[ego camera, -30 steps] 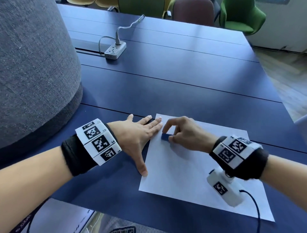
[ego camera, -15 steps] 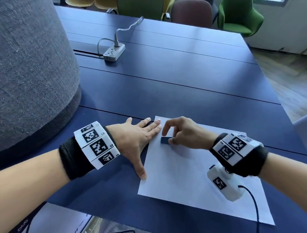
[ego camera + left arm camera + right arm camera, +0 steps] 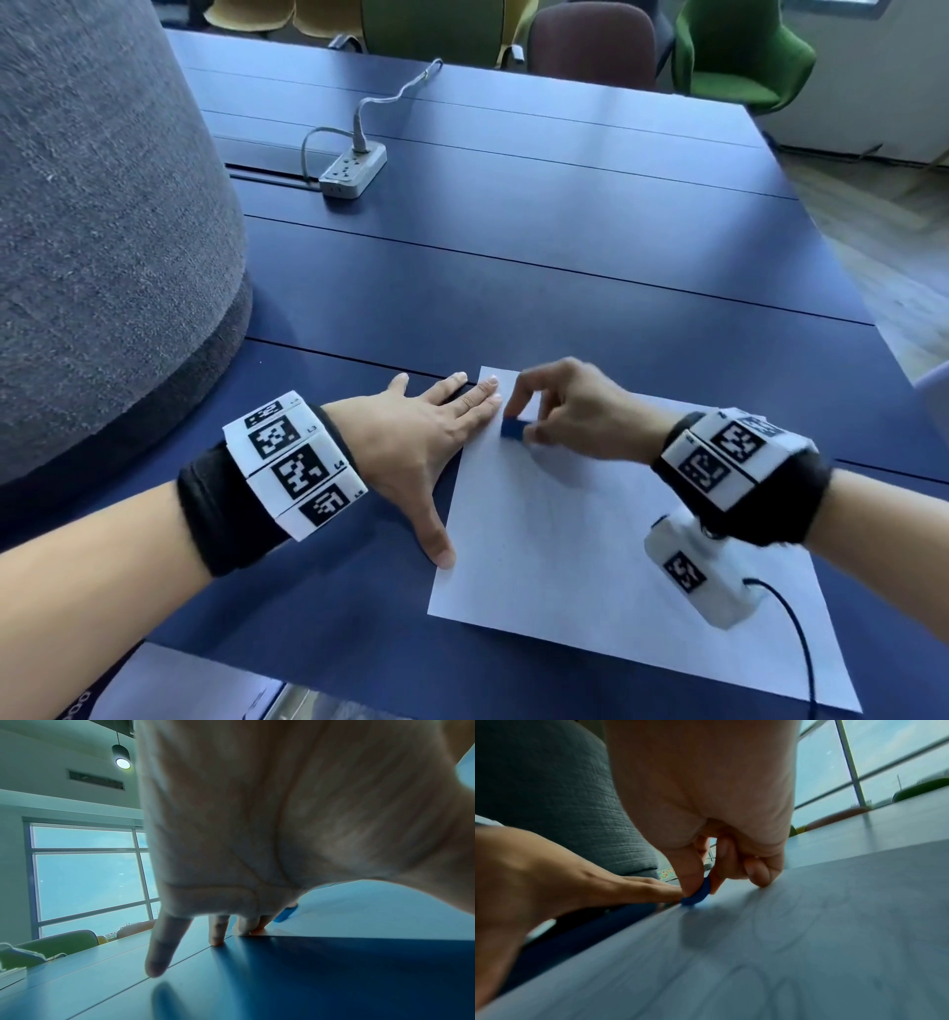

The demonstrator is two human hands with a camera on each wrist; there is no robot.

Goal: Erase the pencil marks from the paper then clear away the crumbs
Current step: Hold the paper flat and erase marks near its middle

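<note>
Head view showed a white sheet of paper [image 3: 590,555] lying on the dark blue counter [image 3: 513,288], and everything else sat in relation to that sheet. Far to the paper's left rose a grey fabric-covered curved wall [image 3: 102,231]. The left hand [image 3: 411,437] lay flat at the paper's left edge, its fingers [image 3: 475,403] straight and spread, the tips of two of them pressing on the paper's far left corner and the thumb stretched along the left edge. Beyond the paper, well apart from it, a white power strip [image 3: 353,172] rested on the counter with its cable curling away. Just right of the left fingertips, the right hand [image 3: 575,411] pinched a small blue eraser [image 3: 512,429] between thumb and forefinger, the eraser's lower end touching the paper near its far left corner. In the right wrist view the eraser [image 3: 698,892] met the sheet, and faint curved pencil marks [image 3: 795,923] crossed the paper nearer the camera. Past the counter's far edge stood green chairs [image 3: 739,56].
</note>
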